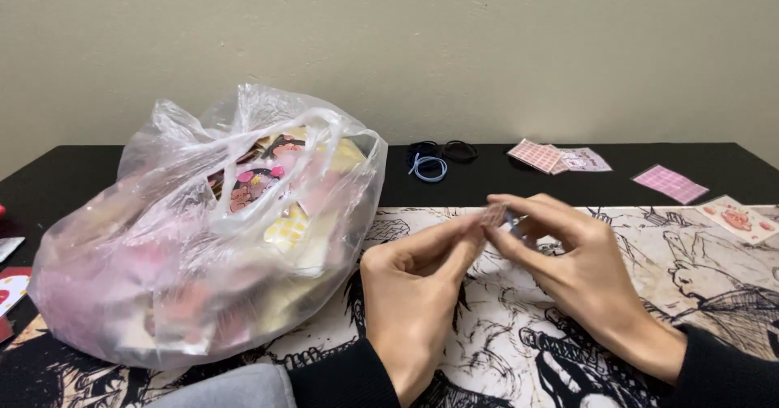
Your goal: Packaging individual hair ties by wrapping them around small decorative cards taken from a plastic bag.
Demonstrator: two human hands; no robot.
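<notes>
From the head camera, both hands meet over the illustrated black-and-white mat (568,351), just right of the big clear plastic bag (203,237). The left hand (414,294) has its fingers curled in, thumb and forefinger pinched on one end of a small pinkish packet (497,215); the right hand (580,274) pinches the other end the same way, its remaining fingers loosely bent. The packet sits between the fingertips, lifted off the mat, right of the bag's upper half (too blurred to tell whether it is a sleeve or a folded sheet).

The bag is stuffed with pink and yellow printed paper goods, handles loose at the top. Behind and to the right of it lie dark and pale-blue hair ties (434,158); farther right — pink checked sheets (537,156) on the black table (487,189).

By the look of it, the step in hand is working the small packet open or apart — a fine two-handed pinch. The next move would call for steady opposed pulls at the edge, gentle enough not to tear it.
</notes>
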